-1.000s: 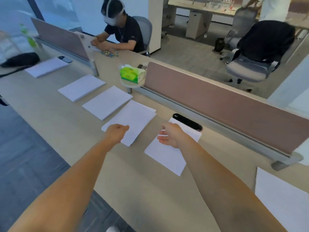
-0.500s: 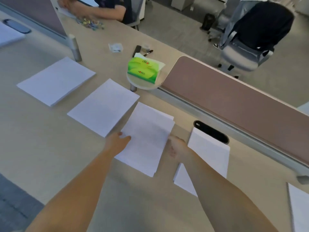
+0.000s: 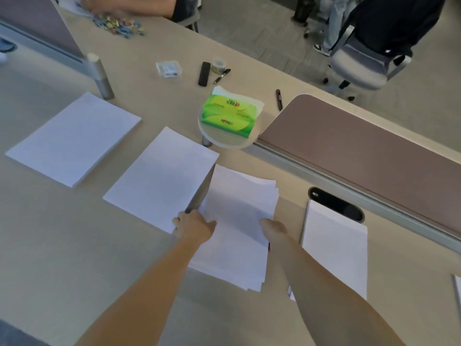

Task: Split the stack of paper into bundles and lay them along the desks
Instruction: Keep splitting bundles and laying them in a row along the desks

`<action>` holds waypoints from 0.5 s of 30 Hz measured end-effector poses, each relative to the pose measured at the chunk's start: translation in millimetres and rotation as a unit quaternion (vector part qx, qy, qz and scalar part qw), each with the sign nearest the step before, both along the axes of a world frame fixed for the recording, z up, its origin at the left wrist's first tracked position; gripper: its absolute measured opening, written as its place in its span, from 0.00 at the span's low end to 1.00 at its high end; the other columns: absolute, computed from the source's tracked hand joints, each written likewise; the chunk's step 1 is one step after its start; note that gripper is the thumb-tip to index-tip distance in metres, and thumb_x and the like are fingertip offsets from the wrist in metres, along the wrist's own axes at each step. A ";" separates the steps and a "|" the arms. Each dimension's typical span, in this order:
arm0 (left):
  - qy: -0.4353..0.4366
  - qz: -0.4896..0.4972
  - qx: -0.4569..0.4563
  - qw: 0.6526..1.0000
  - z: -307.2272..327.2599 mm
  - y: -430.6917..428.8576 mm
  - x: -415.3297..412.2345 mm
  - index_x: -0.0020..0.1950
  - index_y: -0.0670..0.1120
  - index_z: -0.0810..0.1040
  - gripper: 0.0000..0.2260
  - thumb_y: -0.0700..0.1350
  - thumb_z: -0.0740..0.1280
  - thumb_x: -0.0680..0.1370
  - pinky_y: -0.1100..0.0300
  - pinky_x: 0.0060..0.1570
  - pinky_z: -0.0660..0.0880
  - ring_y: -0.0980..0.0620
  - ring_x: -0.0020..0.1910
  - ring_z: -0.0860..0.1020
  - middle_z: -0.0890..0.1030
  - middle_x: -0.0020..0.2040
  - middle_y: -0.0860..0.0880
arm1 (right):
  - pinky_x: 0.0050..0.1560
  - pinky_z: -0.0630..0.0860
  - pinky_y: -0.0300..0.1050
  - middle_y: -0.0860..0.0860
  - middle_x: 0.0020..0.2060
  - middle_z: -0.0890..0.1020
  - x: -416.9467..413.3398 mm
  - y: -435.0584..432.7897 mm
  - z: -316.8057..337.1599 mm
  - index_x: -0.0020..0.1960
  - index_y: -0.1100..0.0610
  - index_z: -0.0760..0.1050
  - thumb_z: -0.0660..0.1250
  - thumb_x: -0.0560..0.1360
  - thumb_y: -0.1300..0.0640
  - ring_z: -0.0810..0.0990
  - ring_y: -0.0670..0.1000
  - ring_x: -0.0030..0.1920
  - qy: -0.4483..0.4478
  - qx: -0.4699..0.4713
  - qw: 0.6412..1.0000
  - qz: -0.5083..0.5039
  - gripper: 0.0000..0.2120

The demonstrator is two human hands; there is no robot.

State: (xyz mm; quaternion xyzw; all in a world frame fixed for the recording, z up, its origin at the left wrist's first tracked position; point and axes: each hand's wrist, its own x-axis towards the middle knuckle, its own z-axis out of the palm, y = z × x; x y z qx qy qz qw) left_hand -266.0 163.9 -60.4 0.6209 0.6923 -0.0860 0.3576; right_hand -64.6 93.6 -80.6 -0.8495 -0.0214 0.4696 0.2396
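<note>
Both hands grip the same loose bundle of paper (image 3: 237,221) from its two long edges: the left hand (image 3: 194,227) has its thumb on top of the sheets at the left edge, and the right hand (image 3: 273,231) clasps the right edge, its fingers hidden beneath. The sheets in this bundle are fanned slightly out of line at the far right corner and the near edge. It lies on the beige worktop (image 3: 62,245), just beside a squared bundle (image 3: 162,178) on its left, the corners almost touching. Right of the right forearm lies another bundle (image 3: 335,245), its far end touching a black oval cable port (image 3: 336,204). Further left, well apart, sits a thicker stack (image 3: 74,138). Beyond the bundles a green tissue pack (image 3: 230,116) rests on a small round shelf (image 3: 224,141) at the end of a brown divider panel (image 3: 361,141). Farther back lie a black remote (image 3: 204,73), pens and a scatter of coloured clips (image 3: 117,23).
</note>
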 end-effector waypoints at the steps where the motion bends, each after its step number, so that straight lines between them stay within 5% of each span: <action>1: -0.004 -0.005 0.011 1.000 0.7 0.1 2.5 0.63 0.42 0.73 0.28 0.62 0.67 0.73 0.47 0.61 0.71 0.38 0.64 0.69 0.70 0.63 0.40 | 0.56 0.69 0.50 0.56 0.66 0.72 -6.5 1.8 9.1 0.72 0.67 0.64 0.60 0.77 0.49 0.72 0.60 0.66 0.012 0.008 1.000 -0.016 0.29; 6: -0.056 0.008 0.005 0.998 3.9 8.7 3.2 0.62 0.40 0.73 0.26 0.58 0.68 0.74 0.48 0.57 0.76 0.39 0.55 0.78 0.76 0.58 0.40 | 0.56 0.74 0.53 0.58 0.62 0.76 -16.4 5.8 12.7 0.69 0.65 0.70 0.67 0.73 0.51 0.77 0.61 0.59 0.023 0.043 0.997 -0.052 0.29; 11: -0.119 0.039 -0.017 0.992 10.6 15.6 -10.6 0.50 0.43 0.78 0.16 0.55 0.69 0.73 0.57 0.42 0.76 0.44 0.44 0.79 0.78 0.45 0.47 | 0.47 0.77 0.48 0.57 0.49 0.83 -10.4 -4.9 10.9 0.56 0.61 0.80 0.70 0.73 0.56 0.83 0.58 0.47 -0.001 0.078 0.997 -0.029 0.14; 15: -0.190 0.107 -0.077 0.973 15.7 7.1 -11.6 0.47 0.43 0.75 0.15 0.50 0.74 0.69 0.56 0.42 0.76 0.44 0.44 0.79 0.79 0.44 0.46 | 0.46 0.74 0.47 0.56 0.50 0.83 -5.1 -15.2 25.6 0.59 0.60 0.79 0.68 0.77 0.56 0.81 0.59 0.47 -0.016 0.117 0.993 0.007 0.13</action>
